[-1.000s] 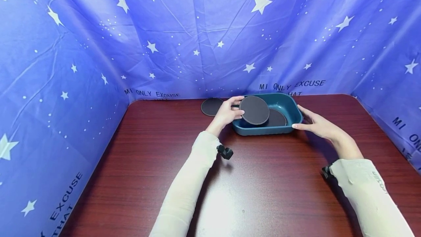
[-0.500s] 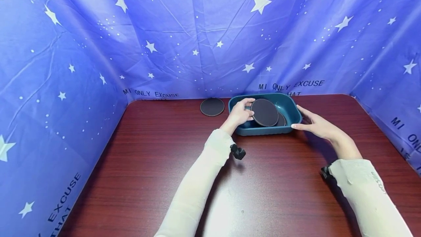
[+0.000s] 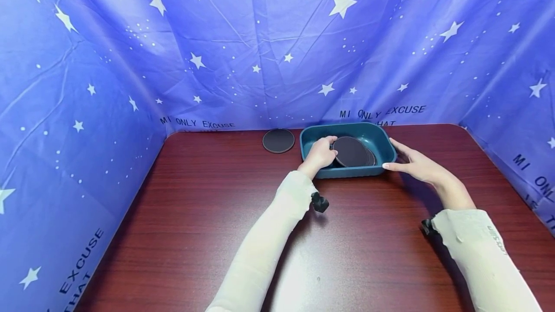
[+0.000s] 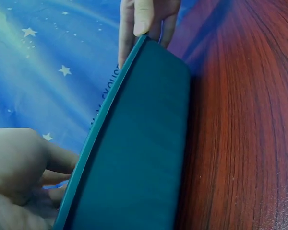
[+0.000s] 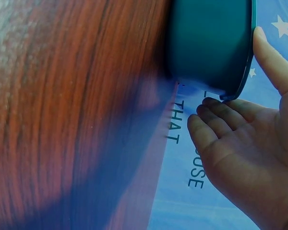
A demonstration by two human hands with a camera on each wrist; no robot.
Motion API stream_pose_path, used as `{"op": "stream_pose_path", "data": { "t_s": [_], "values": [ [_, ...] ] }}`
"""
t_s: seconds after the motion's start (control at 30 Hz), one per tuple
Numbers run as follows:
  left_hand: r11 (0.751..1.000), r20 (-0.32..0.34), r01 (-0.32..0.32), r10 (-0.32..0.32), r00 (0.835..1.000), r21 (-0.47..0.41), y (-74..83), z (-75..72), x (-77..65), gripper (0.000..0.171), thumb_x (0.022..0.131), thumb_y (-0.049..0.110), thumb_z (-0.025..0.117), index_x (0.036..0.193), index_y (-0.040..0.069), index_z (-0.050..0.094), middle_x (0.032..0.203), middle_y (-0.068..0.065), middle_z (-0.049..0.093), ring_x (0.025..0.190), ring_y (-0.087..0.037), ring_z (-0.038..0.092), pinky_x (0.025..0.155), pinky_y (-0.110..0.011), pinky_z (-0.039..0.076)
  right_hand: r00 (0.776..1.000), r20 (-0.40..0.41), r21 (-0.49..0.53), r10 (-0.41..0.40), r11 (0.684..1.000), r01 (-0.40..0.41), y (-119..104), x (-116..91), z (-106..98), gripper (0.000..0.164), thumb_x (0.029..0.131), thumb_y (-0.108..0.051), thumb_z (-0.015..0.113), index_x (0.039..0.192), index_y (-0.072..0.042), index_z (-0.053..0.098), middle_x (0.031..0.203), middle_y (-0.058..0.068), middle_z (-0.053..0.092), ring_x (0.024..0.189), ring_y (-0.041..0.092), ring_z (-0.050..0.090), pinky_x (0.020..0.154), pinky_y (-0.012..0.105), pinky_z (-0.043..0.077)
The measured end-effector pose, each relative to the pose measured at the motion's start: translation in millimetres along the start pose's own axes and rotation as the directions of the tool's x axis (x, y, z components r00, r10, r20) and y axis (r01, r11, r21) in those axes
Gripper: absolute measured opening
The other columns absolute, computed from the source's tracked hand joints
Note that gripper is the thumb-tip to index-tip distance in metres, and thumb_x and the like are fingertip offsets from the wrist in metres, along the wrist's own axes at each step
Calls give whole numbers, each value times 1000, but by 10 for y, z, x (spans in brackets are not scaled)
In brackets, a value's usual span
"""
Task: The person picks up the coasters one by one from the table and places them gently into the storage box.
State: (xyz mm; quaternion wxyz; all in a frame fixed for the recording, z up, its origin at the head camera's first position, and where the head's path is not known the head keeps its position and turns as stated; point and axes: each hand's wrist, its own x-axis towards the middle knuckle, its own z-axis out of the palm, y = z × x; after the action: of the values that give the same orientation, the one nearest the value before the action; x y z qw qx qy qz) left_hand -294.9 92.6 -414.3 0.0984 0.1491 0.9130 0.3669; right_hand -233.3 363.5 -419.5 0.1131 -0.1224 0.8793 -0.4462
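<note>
In the head view, my left hand (image 3: pixel 320 153) reaches inside a teal rectangular bin (image 3: pixel 352 173) and pinches the left edge of a round dark coaster (image 3: pixel 350 151). That coaster lies low in the bin, overlapping another dark coaster (image 3: pixel 371 157) that peeks out at its right. My right hand (image 3: pixel 419 164) steadies the bin's right end, thumb on the rim and fingers along the outer wall. Seen from the right wrist, its fingers (image 5: pixel 230 120) are fairly straight. The bin's wall (image 4: pixel 134 139) hides my left fingertips in the left wrist view.
One more round dark coaster (image 3: pixel 278 140) lies flat on the reddish wood table (image 3: pixel 208 196), left of the bin. A blue star-printed curtain (image 3: pixel 234 37) encloses the back and sides, close behind the bin.
My left hand has moved right and down into the bin with the coaster, which went from tilted above the rim to low inside. The right hand stays at the bin's end.
</note>
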Motion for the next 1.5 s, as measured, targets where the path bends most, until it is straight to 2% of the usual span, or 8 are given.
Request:
{"op": "stream_pose_path", "data": {
  "t_s": [0.1,0.33,0.57,0.73,0.93,1.17,1.33,1.5],
  "values": [
    [998,38,3,-5,999,61,13,7,-10,46,102,14,55,148,14,49,150,-2,53,142,-18,46,116,-31,42,1000,2,-3,2,1000,-2,-9,0,1,89,97,-19,65,161,-8,3,164,27,14,147,51,20,90,-7,29],
    [996,91,21,-29,995,88,31,-5,-28,46,103,18,53,149,15,48,153,-2,49,144,-20,43,117,-32,41,1000,1,-15,10,1000,-10,-22,-3,-2,89,97,-20,65,161,-8,3,164,27,14,147,52,20,90,-7,28],
    [995,127,12,-26,992,103,36,-25,-32,49,103,19,54,151,15,44,154,-3,49,145,-18,42,118,-31,39,1000,0,-25,23,999,-23,-19,-3,-11,89,97,-21,65,161,-10,4,165,25,15,148,49,20,106,3,31],
    [995,138,17,-31,990,102,28,-46,-31,49,103,20,54,151,14,44,151,-3,51,143,-18,45,117,-32,41,1000,2,-17,14,1000,-14,-11,4,-4,89,97,-20,65,161,-9,3,164,26,14,148,50,19,92,-7,28],
    [999,128,20,-25,991,37,14,-126,-35,47,102,18,55,148,15,47,145,-3,57,136,-21,52,112,-36,46,1000,0,-10,2,1000,-2,-31,-7,4,89,97,-19,65,161,-7,4,163,28,16,146,51,21,89,-7,28],
    [994,116,-27,39,992,-104,-65,-281,-48,49,100,21,60,147,12,49,144,-6,58,137,-25,51,111,-40,47,1000,-1,-7,3,1000,-3,-58,-29,4,88,97,-19,65,161,-7,4,163,29,16,146,52,20,90,-7,28],
    [983,93,-63,80,992,-175,-122,-402,-58,52,99,23,63,147,11,49,142,-8,60,135,-26,53,107,-40,50,1000,2,-6,2,1000,-2,-38,-22,3,89,97,-18,64,161,-8,4,164,28,15,147,51,20,90,-8,28],
    [974,36,-64,74,997,-217,-165,-532,-63,56,96,25,66,148,12,48,139,-6,63,132,-25,56,105,-39,51,1000,3,-1,1,1000,-1,-26,-14,1,89,97,-18,65,161,-8,3,164,27,14,147,51,19,90,-8,28]
  ]
}}
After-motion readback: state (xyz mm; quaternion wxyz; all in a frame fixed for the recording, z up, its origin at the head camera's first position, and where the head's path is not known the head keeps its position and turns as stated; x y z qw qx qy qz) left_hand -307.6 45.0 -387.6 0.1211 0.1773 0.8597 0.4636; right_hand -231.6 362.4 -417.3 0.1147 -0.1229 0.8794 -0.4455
